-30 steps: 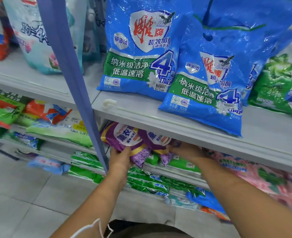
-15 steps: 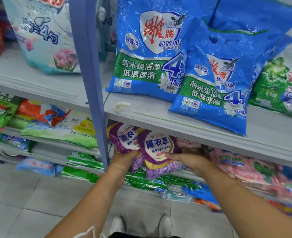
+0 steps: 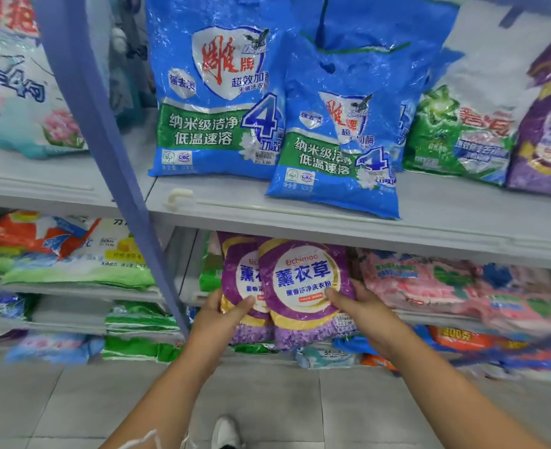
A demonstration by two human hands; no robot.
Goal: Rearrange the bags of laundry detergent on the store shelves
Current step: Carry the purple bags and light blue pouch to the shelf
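Two purple lavender detergent bags overlap at the front of the second shelf. The front purple bag [image 3: 303,286] lies over the rear purple bag [image 3: 238,277]. My left hand [image 3: 222,315] grips the rear bag's lower left edge, thumb on its face. My right hand [image 3: 361,312] holds the front bag's right side, thumb pressed on its label. Both bags stick out past the shelf edge and tilt upward toward me.
Two big blue detergent bags [image 3: 216,102] [image 3: 339,137] lean on the upper shelf [image 3: 300,209], beside a green bag [image 3: 458,140] and a purple one [image 3: 546,134]. Pink bags [image 3: 445,286] lie right of my hands. A blue upright post [image 3: 105,140] stands left. Lower shelves hold green and blue bags.
Both hands have drawn the two purple bags forward out of the shelf and raised them upright, the front bag now showing its full label. The view tilted up slightly.
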